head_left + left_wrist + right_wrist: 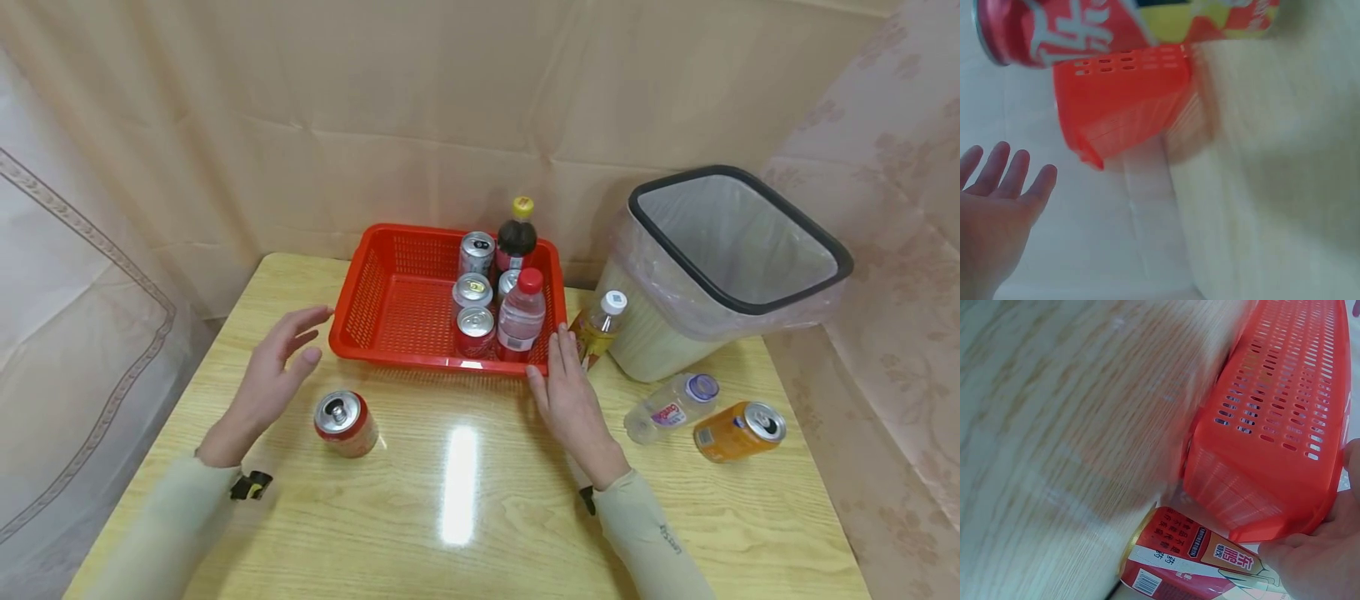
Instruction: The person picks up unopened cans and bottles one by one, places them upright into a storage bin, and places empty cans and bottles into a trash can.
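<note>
A red perforated plastic basket (390, 360) stands at the back of the table, holding several cans and bottles in its right half. My right hand (573, 408) touches its front right corner, fingers straight along the side and thumb at the front rim. The right wrist view shows that hand (1316, 562) at the rim, beside a bottle with a red and yellow label (1179, 550). Off the basket's left side, my left hand (273, 367) is held with fingers spread and nothing in it. A red can (347, 425) stands upright near that hand.
Right of the basket are a white-capped bottle (596, 329), a clear bottle with a purple cap (671, 408) lying down and an orange can (738, 432) on its side. A lined trash bin (660, 308) stands at the back right. Curtains hang behind the table.
</note>
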`<state>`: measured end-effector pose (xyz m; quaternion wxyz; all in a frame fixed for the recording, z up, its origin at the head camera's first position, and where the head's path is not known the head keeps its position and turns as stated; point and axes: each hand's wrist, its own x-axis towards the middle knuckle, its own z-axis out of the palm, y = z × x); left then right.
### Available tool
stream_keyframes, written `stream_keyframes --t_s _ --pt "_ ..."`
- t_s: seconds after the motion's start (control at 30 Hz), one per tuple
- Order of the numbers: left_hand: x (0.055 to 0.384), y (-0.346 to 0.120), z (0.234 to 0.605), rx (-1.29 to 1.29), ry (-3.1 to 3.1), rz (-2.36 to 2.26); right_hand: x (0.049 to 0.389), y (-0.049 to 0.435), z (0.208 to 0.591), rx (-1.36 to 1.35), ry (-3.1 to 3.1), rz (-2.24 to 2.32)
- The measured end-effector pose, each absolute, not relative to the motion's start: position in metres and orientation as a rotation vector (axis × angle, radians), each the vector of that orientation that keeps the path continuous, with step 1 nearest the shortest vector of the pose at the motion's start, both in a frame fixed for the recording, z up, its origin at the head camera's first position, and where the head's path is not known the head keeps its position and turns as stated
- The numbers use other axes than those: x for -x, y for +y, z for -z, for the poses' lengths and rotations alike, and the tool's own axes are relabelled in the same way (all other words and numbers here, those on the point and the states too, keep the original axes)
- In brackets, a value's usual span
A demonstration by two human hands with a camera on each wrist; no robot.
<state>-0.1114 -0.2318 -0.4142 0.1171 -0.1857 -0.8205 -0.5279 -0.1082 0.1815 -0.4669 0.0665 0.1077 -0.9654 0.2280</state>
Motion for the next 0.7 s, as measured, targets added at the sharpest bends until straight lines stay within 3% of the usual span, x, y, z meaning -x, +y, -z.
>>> stream_keyframes --t_s 0.7 --pt "0.069 -0.233 0.475 0.732 -1.991 2.108 0.108 0.181 0.464 -0.300 -2.946 -0.703"
